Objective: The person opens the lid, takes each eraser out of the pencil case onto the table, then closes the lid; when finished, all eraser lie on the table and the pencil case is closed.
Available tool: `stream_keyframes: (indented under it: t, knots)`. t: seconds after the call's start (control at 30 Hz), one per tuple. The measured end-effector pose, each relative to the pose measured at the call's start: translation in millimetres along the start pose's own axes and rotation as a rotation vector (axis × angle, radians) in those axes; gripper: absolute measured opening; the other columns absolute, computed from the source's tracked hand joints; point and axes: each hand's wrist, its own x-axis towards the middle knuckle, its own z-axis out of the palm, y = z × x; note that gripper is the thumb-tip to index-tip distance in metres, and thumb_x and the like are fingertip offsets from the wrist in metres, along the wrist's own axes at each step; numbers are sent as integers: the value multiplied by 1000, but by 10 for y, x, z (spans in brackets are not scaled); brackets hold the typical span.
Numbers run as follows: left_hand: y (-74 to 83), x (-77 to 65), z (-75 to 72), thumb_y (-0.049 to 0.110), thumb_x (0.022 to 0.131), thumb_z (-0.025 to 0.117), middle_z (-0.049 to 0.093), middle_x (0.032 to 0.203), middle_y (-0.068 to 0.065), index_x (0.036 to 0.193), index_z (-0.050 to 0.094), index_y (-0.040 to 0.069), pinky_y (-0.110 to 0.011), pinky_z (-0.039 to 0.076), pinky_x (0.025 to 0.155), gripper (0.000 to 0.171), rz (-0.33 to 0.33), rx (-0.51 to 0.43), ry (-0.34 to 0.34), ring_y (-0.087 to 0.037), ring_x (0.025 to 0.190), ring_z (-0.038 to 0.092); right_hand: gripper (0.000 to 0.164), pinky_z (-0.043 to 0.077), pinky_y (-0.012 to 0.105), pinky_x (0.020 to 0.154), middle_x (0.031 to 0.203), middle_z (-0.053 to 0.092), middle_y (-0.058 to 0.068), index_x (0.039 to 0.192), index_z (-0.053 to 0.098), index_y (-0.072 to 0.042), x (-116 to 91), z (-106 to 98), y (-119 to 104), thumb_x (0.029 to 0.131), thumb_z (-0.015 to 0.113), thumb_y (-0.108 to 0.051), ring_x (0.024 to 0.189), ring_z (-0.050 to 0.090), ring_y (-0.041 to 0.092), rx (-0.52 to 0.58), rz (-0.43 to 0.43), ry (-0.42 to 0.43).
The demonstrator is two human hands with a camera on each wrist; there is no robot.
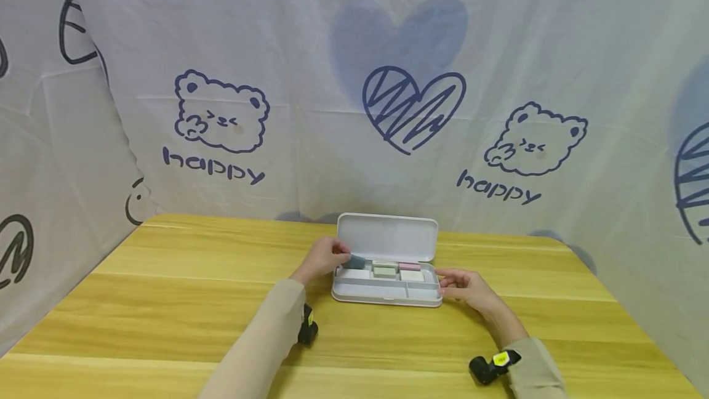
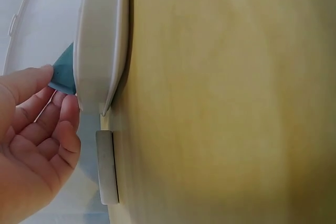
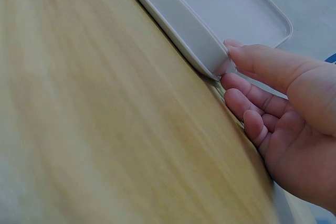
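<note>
A white pencil case (image 1: 370,293) lies on the table with its lid (image 1: 388,236) raised at the back. Between thumb and fingers my left hand (image 1: 324,258) pinches a blue-green, wedge-like eraser (image 2: 64,69) at the case's left end; part of it is hidden behind the case wall in the left wrist view. At the opposite end, my right hand (image 1: 469,288) holds the case's corner, thumb on the rim and fingers against the end wall. Inside the rear compartment sit several block erasers, among them a pink one (image 1: 409,266), a pale green one (image 1: 384,273) and a white one (image 1: 412,276).
The case's front section has a divider (image 1: 407,290) between two compartments. In the left wrist view a small grey-white block (image 2: 107,167) lies on the wooden table (image 1: 166,300) past the case's end. A printed cloth (image 1: 310,79) hangs behind the table.
</note>
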Motion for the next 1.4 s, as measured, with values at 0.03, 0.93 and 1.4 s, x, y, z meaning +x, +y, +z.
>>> stream_keyframes:
  t: [0.03,0.93,1.4]
  knots:
    - [-1,0,-1,3,80,64,58,72,-6,81,64,-2,-24,46,57,5,5,-2,9,-15,64,51,49,40,22,60,90,57,11,121,46,13,1,-2,1,82,65,-9,76,49,17,-1,-1,0]
    - [-76,-57,-67,-2,84,58,55,68,-8,87,61,-8,-27,50,52,8,-127,-345,82,-12,51,52,49,41,22,60,89,57,9,121,46,13,7,-3,9,82,64,-10,75,50,15,1,-2,-5]
    - [-162,-142,-303,-1,86,56,56,71,-9,92,59,-10,-23,47,52,12,-148,-386,72,-12,53,52,50,41,22,60,88,57,9,120,46,14,2,-1,10,81,65,-11,75,51,14,6,-12,-12]
